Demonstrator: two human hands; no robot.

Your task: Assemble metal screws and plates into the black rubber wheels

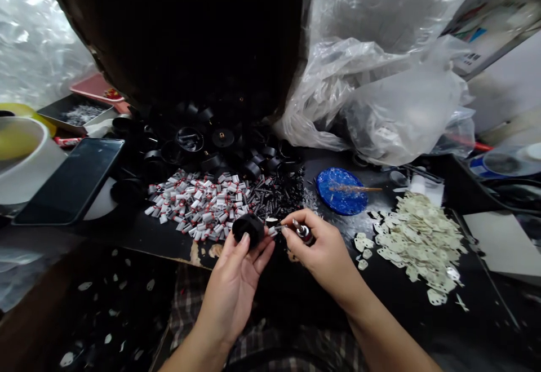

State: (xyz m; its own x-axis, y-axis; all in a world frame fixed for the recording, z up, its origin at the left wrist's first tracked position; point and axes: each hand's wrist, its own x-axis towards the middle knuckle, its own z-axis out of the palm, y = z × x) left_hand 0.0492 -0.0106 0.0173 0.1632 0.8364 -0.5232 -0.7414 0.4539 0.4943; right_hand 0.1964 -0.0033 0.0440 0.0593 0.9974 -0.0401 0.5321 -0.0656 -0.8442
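Note:
My left hand (239, 276) is closed round a black round plastic cap (247, 230), its hollow side tilted up toward me. A small grey-white sleeve (271, 231) shows at its fingertips. Between thumb and forefinger, my right hand (321, 248) pinches a thin coil spring (280, 226), whose end meets the sleeve. A short screwdriver-like tool (303, 231) with a metal tip and dark red handle is tucked in the same hand. Just beyond the hands lie a heap of grey sleeves with red rings (207, 203) and a pile of dark springs (283, 191).
Black caps (222, 137) lie heaped before a large dark opening. To the right are a blue lid with a stick (338, 197) and a pile of pale flat plates (422, 242). A phone (71, 180) leans on a white tub (25, 158) at left. Plastic bags (389, 101) stand behind.

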